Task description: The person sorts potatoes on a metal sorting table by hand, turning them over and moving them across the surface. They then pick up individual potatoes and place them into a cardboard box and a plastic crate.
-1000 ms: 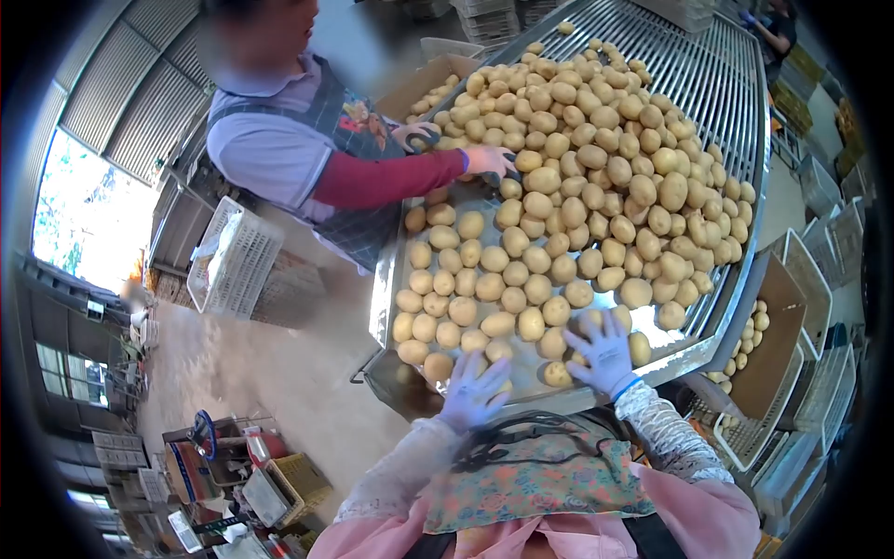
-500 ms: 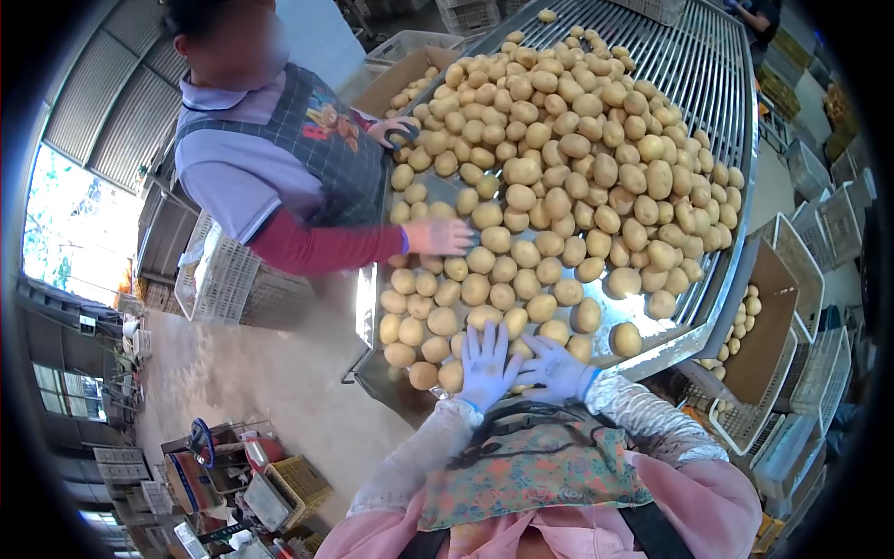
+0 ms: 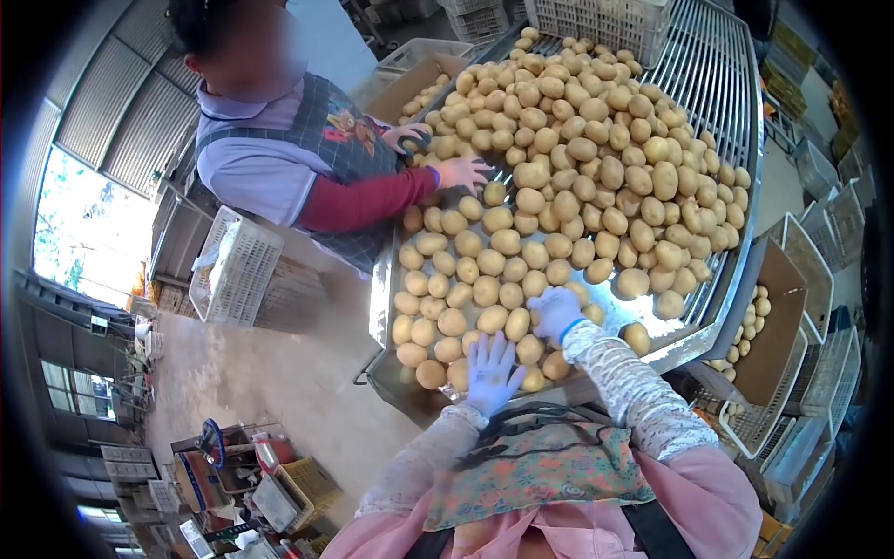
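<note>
Yellow-tan potatoes [image 3: 577,172] are heaped on a metal sorting table [image 3: 380,307], spread out in a single layer at its near left. My left hand [image 3: 492,373], in a pale lavender glove, lies with fingers spread at the near edge, its fingertips touching potatoes. Farther in and to the right, my right hand [image 3: 557,312], gloved alike, reaches over the layer with its fingers curled down among the potatoes. What lies under those fingers is hidden.
Across the left side stands a co-worker [image 3: 270,158], both hands at the potatoes. A white crate [image 3: 596,26] sits on the far slats [image 3: 712,56]. On the right are a cardboard-lined crate [image 3: 773,335] holding potatoes and several stacked crates. A cart with clutter [image 3: 251,475] stands lower left.
My right hand has moved forward from the near edge onto the potatoes, its fingers now curled. My left hand stays near the edge. The co-worker's nearer hand has drawn back towards the far hand.
</note>
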A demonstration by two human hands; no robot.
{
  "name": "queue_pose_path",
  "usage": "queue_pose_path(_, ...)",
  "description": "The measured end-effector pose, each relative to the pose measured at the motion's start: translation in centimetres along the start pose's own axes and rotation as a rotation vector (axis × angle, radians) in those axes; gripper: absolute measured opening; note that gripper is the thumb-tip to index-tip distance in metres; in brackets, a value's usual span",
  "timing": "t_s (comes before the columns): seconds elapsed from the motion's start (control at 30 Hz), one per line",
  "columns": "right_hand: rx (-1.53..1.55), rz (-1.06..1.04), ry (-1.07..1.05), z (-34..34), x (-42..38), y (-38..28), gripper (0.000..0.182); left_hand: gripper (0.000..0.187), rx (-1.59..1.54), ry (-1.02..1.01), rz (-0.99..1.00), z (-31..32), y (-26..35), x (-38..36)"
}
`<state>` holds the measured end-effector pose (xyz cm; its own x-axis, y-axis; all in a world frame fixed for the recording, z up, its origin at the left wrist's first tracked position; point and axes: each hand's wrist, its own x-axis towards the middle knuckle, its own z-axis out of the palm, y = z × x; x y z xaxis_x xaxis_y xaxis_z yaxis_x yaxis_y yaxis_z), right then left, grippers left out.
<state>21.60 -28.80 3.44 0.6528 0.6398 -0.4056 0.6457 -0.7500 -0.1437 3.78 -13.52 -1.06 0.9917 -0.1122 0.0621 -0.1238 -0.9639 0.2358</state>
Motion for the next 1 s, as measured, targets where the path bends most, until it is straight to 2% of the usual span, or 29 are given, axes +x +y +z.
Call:
queue_pose_path(0.03, 0.002, -0.002, 0.006, -0.3, -1.1, 0.5, 0.051, 0.063, 0.006, 0.002, 0.001, -0.3, -0.2, -0.2)
queue_pose_path(0.1, 0.779, 0.102, 0.360, -1.1, -4.7, 1.9, 0.048, 0.063, -0.061, -0.038, 0.058, -1.1, -0.5, -0.3)
queue_pose_path(0.17, 1.292, 0.017, 0.628, 1.3, -9.4, 4.7, 0.056, 0.067, -0.078, -0.060, 0.093, -3.0, -2.3, -0.8)
queue_pose_path(0.2, 1.451, 0.182, 0.468, 2.1, -13.3, 7.0, 0.060, 0.069, -0.022, -0.053, -0.036, -3.9, -3.5, -0.8)
queue_pose_path(0.23, 1.623, 0.145, 0.260, 0.6, -17.9, 8.5, 0.056, 0.071, 0.036, -0.042, -0.157, -4.6, -4.6, -0.6)
queue_pose_path(0.27, 1.590, 0.173, 0.177, 3.8, -22.0, 11.4, 0.050, 0.071, 0.028, -0.048, -0.144, -4.4, -6.2, -0.6)
queue_pose_path(0.3, 1.616, 0.132, -0.091, 3.8, -26.0, 13.2, 0.048, 0.074, 0.073, 0.016, -0.249, -3.3, -8.0, -0.5)
queue_pose_path(0.33, 1.530, 0.176, -0.213, 6.7, -29.2, 14.7, 0.047, 0.076, 0.117, 0.080, -0.354, -2.5, -8.7, -0.3)
queue_pose_path(0.37, 1.349, 0.253, -0.383, 8.9, -32.2, 15.7, 0.055, 0.076, 0.107, 0.072, -0.343, -2.3, -7.6, 0.5)
queue_pose_path(0.4, 0.862, 0.250, -0.638, 12.1, -33.5, 17.4, 0.064, 0.076, 0.157, 0.083, -0.395, -2.4, -5.6, 1.8)
queue_pose_path(0.43, 0.407, 0.349, -0.443, 11.4, -36.0, 15.5, 0.067, 0.075, 0.209, 0.097, -0.448, -2.3, -4.2, 3.2)
queue_pose_path(0.47, 0.510, 0.376, -0.318, 10.5, -35.0, 14.8, 0.062, 0.077, 0.181, 0.217, -0.290, -2.0, -3.7, 4.1)
queue_pose_path(0.5, 0.609, 0.401, -0.192, 10.1, -33.9, 14.6, 0.057, 0.077, 0.176, 0.215, -0.285, -1.6, -2.6, 4.7)
queue_pose_path(0.53, 1.052, 0.370, 0.135, 12.4, -32.0, 14.2, 0.051, 0.078, 0.219, 0.145, -0.223, -1.3, -1.5, 5.0)
queue_pose_path(0.57, 1.274, 0.393, 0.221, 7.7, -28.7, 11.1, 0.044, 0.079, 0.267, 0.078, -0.159, -1.3, -0.5, 5.2)
queue_pose_path(0.6, 1.031, 0.325, 0.280, 4.0, -26.3, 9.6, 0.041, 0.079, 0.169, 0.072, -0.086, -1.6, 0.2, 4.4)
queue_pose_path(0.63, 0.866, 0.249, 0.464, 3.9, -23.7, 8.5, 0.040, 0.079, 0.175, 0.077, -0.083, -1.4, 0.0, 3.2)
queue_pose_path(0.67, 0.693, 0.172, 0.641, 3.9, -21.3, 7.5, 0.040, 0.075, 0.071, 0.047, 0.047, -0.9, -0.7, 1.5)
queue_pose_path(0.7, 0.519, 0.114, 0.606, 1.8, -19.6, 6.3, 0.043, 0.072, -0.029, 0.015, 0.178, -0.8, -1.5, -0.1)
queue_pose_path(0.73, 0.259, 0.089, 0.639, 3.5, -17.7, 6.0, 0.050, 0.072, -0.020, 0.016, 0.183, -1.8, -2.5, -1.5)
queue_pose_path(0.83, 0.179, -0.007, 0.609, 3.9, -13.7, 2.8, 0.059, 0.072, 0.099, -0.035, 0.229, -4.6, -4.1, -4.4)
queue_pose_path(0.9, 0.122, -0.037, 0.571, 5.2, -11.5, 0.4, 0.063, 0.071, 0.109, -0.035, 0.016, -5.1, -4.6, -5.2)
queue_pose_path(0.93, 0.066, -0.047, 0.528, 5.6, -10.3, -0.5, 0.067, 0.072, 0.140, 0.041, -0.055, -4.2, -4.9, -5.1)
queue_pose_path(1.0, 0.088, -0.119, 0.519, 5.8, -8.2, -1.5, 0.069, 0.071, 0.155, 0.104, -0.125, -2.8, -4.3, -3.8)
